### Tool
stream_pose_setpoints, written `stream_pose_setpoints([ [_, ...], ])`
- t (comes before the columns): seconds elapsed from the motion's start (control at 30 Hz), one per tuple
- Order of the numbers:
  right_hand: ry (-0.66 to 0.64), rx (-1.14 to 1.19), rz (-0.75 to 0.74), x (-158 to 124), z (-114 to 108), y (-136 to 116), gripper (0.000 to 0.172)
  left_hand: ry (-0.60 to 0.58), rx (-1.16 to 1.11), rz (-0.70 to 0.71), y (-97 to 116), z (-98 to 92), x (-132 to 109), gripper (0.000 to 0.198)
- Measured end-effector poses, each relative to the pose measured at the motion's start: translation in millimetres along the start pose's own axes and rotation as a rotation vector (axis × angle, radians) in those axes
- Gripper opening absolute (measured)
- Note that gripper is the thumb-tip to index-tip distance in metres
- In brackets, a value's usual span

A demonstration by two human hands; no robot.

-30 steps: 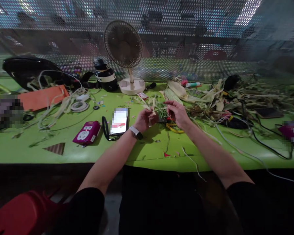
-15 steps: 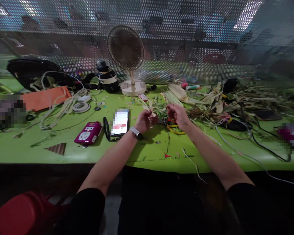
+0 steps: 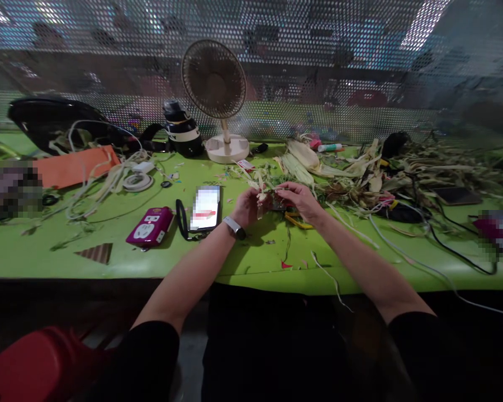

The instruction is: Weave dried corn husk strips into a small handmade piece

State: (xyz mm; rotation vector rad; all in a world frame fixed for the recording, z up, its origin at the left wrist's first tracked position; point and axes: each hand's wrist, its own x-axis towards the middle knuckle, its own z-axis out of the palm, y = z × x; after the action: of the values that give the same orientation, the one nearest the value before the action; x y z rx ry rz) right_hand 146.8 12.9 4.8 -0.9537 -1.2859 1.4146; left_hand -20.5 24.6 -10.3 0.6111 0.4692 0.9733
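Note:
My left hand [image 3: 248,206], with a watch [image 3: 233,228] on its wrist, is closed on a small bundle of pale dried husk strips [image 3: 260,191]. My right hand [image 3: 298,199] is beside it, its fingers pinched together at the bundle's right side; what they grip is too small to make out. Green leafy sprigs [image 3: 272,181] lie just behind both hands. A yellow-handled tool [image 3: 299,222], partly hidden, rests on the table under my right hand.
On the green table [image 3: 251,262], a phone [image 3: 205,208] and a purple power socket [image 3: 151,226] lie at left. A fan [image 3: 226,146] and a black bottle [image 3: 184,131] stand behind. Corn husks [image 3: 304,159] and dried leaves [image 3: 440,167] pile up at right, with cables [image 3: 419,268] across them.
My right hand has moved left to the bundle, and its fingers have closed into a pinch. My left hand stays nearly in place, still holding the husk strips.

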Motion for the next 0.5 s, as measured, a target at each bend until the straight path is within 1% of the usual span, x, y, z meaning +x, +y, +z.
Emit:
stream_pose_setpoints([
  [0.07,0.003,0.046,0.033,-1,3,-1,0.034,-0.060,0.006,0.010,-2,-0.8,0,0.005],
  [0.13,0.007,0.083,0.080,-1,4,-2,0.039,-0.081,-0.006,0.021,-3,-2.1,1,0.003],
  [0.23,0.064,0.095,0.109,1,5,-1,0.038,-0.040,-0.009,-0.012,-4,-6.2,5,0.007],
  [0.3,0.116,0.067,0.101,3,3,2,0.036,-0.009,0.020,-0.048,-4,-9.6,7,0.009],
  [0.37,0.164,0.021,0.099,4,2,4,0.037,0.009,0.065,-0.045,-5,-11.9,9,0.010],
  [0.5,0.218,-0.034,0.150,7,-2,9,0.055,0.042,0.095,0.053,-7,-9.0,8,0.009],
])
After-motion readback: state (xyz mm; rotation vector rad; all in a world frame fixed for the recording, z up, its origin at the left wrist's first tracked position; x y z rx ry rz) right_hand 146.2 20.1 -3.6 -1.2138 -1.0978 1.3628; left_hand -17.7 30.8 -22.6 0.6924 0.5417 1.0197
